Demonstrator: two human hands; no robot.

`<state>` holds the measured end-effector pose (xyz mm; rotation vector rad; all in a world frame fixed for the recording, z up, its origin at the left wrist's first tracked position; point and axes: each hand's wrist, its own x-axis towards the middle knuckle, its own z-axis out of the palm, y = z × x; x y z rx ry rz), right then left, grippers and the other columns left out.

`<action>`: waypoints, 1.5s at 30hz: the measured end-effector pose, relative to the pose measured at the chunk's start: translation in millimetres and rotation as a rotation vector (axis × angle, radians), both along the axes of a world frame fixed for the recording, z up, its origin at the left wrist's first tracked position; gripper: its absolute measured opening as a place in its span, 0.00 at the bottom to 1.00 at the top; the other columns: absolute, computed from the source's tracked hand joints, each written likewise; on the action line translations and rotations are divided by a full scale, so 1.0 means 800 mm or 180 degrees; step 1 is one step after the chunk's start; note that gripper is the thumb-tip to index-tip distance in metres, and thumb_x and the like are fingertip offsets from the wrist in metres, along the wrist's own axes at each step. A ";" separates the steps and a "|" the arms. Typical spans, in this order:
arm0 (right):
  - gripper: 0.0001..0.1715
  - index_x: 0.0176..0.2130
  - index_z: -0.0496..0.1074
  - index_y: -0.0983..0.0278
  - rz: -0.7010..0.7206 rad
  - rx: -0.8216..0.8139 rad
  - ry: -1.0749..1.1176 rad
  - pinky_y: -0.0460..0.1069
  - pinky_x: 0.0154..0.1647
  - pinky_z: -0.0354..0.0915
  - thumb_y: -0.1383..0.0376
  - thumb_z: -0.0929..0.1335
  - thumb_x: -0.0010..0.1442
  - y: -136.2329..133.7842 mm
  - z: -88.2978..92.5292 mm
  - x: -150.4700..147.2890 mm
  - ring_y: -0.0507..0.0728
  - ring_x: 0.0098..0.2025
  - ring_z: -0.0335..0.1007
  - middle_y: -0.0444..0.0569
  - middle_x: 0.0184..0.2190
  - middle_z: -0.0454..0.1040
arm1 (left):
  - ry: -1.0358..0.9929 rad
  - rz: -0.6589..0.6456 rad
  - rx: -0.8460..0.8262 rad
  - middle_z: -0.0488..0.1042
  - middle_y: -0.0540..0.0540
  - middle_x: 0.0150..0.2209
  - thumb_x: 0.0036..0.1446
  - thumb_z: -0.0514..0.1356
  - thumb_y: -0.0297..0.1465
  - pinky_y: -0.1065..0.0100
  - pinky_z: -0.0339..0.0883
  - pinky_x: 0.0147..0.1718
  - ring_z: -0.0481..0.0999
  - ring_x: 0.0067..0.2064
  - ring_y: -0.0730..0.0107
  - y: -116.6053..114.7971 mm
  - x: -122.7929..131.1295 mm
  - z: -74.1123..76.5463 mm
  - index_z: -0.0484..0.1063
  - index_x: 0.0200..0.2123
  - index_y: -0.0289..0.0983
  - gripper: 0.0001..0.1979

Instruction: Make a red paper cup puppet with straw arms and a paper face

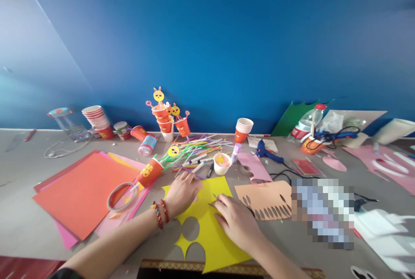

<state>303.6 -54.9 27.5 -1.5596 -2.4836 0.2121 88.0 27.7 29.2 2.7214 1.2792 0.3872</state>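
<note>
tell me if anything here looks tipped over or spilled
Yes. An orange paper cup lies on its side by the tape ring, just left of the left hand. Another orange cup is tipped over near the wall, and coloured straws are strewn loose across the table.

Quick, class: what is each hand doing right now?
Left hand: open, pressing flat on the yellow paper.
Right hand: closed on a thin tool at the paper.

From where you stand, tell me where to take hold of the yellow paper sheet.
Probably pinch the yellow paper sheet at its near right corner, coming from the right: it lies flat, holes weaken its left side, and the left hand and right hand cover its far half.
</note>
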 end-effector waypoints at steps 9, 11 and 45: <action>0.11 0.45 0.74 0.63 -0.0040 0.0290 0.0067 0.53 0.44 0.69 0.73 0.66 0.64 -0.007 -0.016 0.005 0.61 0.45 0.74 0.51 0.44 0.76 | -0.0071 -0.0256 -0.0272 0.70 0.44 0.53 0.63 0.57 0.27 0.53 0.70 0.52 0.69 0.53 0.56 -0.043 -0.008 0.001 0.71 0.53 0.45 0.16; 0.13 0.46 0.74 0.62 -0.0130 0.0354 0.0063 0.53 0.46 0.69 0.74 0.67 0.63 -0.006 -0.016 0.006 0.62 0.47 0.74 0.51 0.46 0.76 | -0.0078 -0.0287 -0.0298 0.70 0.44 0.55 0.62 0.58 0.27 0.52 0.69 0.54 0.68 0.54 0.55 -0.047 -0.012 0.000 0.69 0.56 0.46 0.19; 0.23 0.49 0.72 0.64 -0.0131 -0.1056 0.3116 0.45 0.25 0.65 0.49 0.67 0.65 0.017 0.037 -0.019 0.53 0.28 0.72 0.47 0.31 0.77 | -0.0527 0.0118 0.0116 0.76 0.46 0.33 0.69 0.52 0.36 0.66 0.67 0.31 0.76 0.32 0.63 -0.057 -0.017 0.036 0.69 0.37 0.38 0.10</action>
